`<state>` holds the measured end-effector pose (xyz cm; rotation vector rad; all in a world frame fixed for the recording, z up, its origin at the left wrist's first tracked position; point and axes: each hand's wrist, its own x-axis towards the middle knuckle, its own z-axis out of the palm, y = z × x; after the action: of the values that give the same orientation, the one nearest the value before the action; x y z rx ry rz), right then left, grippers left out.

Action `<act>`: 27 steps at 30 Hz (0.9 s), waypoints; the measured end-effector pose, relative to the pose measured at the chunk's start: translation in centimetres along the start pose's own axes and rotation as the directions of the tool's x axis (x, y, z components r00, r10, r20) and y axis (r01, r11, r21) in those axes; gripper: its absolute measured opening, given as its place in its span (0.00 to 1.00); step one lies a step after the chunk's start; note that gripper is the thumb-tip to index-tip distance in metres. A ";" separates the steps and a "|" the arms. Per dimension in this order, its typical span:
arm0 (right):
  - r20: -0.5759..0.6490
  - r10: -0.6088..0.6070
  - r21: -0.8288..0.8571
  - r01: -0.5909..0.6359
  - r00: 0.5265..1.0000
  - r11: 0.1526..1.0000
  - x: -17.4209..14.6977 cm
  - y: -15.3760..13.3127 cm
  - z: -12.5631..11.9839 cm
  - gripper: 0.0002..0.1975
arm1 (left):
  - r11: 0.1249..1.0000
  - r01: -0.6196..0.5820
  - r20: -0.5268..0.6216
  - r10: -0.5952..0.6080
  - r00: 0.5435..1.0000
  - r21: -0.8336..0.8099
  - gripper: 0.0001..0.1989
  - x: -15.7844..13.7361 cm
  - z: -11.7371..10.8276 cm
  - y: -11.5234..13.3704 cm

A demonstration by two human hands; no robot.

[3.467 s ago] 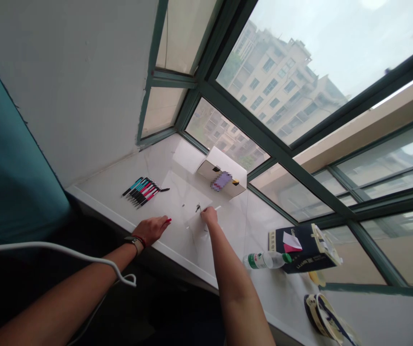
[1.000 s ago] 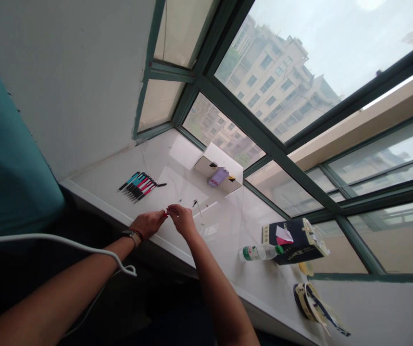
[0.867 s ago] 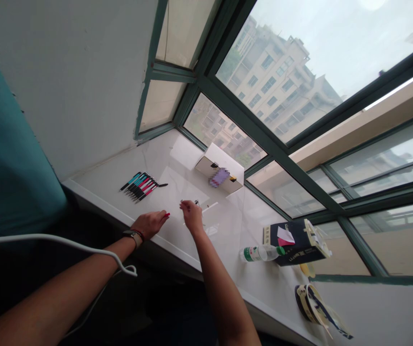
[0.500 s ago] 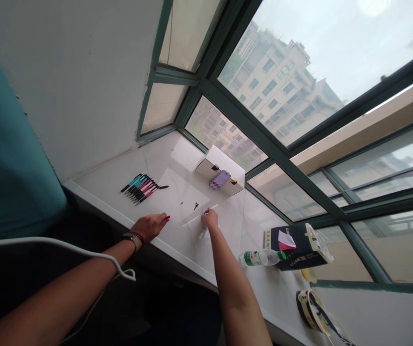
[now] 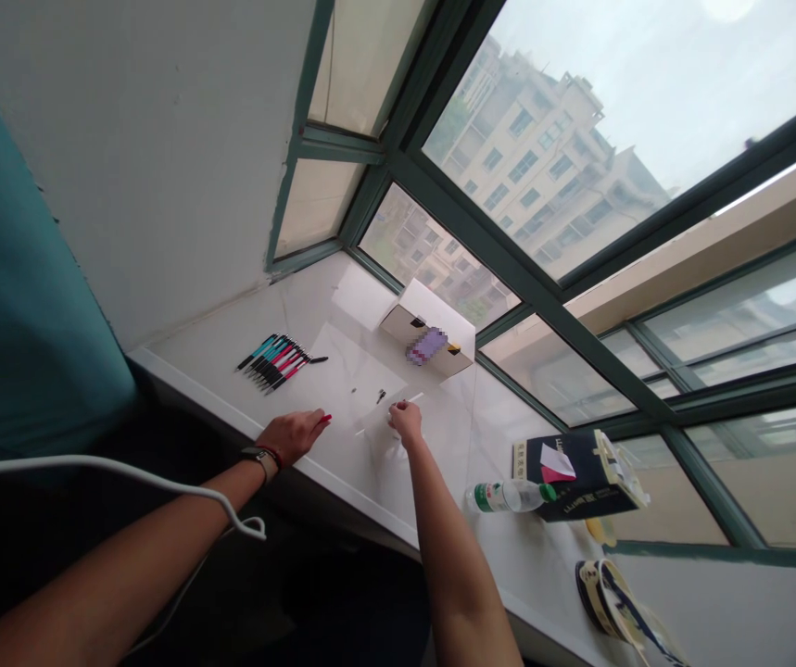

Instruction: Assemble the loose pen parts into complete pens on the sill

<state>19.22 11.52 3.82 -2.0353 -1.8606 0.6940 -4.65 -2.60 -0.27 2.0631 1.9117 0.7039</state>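
My left hand (image 5: pixel 293 437) is closed around a red pen part (image 5: pixel 326 420), whose end sticks out past the fingertips near the front edge of the white counter. My right hand (image 5: pixel 407 421) has its fingertips pinched together just above the counter; what sits between them is too small to make out. Beyond the hands, tiny dark pieces (image 5: pixel 381 396) lie on the counter, with another small bit (image 5: pixel 354 390) to their left. Several pens (image 5: pixel 273 363) in blue, red and black lie side by side in a row at the left, a short black piece (image 5: pixel 318 359) by their far end.
A white box (image 5: pixel 432 324) stands by the window. On the right, a clear bottle with a green cap (image 5: pixel 509 497) lies before a dark carton (image 5: pixel 571 472). A round cream-and-black container (image 5: pixel 599 597) is farther right. A white cable (image 5: pixel 126 471) crosses at lower left.
The view has shifted slightly. The thin white strip seen beside my right fingers earlier is now barely visible. My left hand keeps its hold on the red pen part.
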 end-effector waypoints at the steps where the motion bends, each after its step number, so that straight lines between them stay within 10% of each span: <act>1: 0.010 -0.001 0.093 0.000 1.000 0.996 -0.9 -0.5 0.0 0.11 | 1.000 0.003 -0.001 -0.003 1.000 -0.007 0.23 0.0 0.0 0.0; 9: 0.261 -0.313 0.738 0.021 0.913 0.675 -7.9 -5.9 2.0 0.13 | 1.000 0.009 0.004 -0.009 1.000 -0.014 0.23 0.0 -0.1 0.1; 20: 0.291 -0.391 0.610 0.145 0.873 0.779 -8.3 -6.2 4.4 0.13 | 1.000 0.025 0.031 -0.026 0.999 0.005 0.23 -0.1 0.0 0.0; 27: 0.174 -0.305 0.276 0.251 0.936 0.928 -6.1 -2.1 2.1 0.14 | 1.000 0.010 0.017 -0.010 1.000 0.000 0.23 0.0 -0.4 0.2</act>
<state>16.08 5.55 4.05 -1.5498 -2.0075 1.0405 -4.63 -2.74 0.17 2.0510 1.9121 0.6823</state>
